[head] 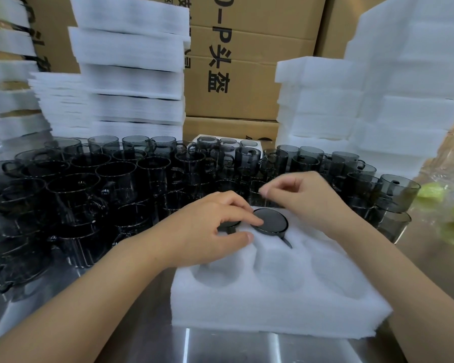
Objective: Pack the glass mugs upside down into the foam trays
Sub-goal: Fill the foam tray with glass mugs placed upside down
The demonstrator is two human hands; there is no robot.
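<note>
Item 1: inverted mug [227, 224], back-left pocket of the foam tray [273, 305]; your left hand [207, 226] has its fingers curled over the base, grasping it.
Item 2: second inverted mug [271, 221], next pocket to the right, your forefinger touching its rim.
Item 3: your right hand [307, 197], above the tray's back edge, fingers clenched on nothing.
Item 4: loose mugs [116, 176], upright, crowding the counter [233, 347] behind.
Item 5: foam stacks [131, 74] and cartons [233, 87] at the rear.
</note>
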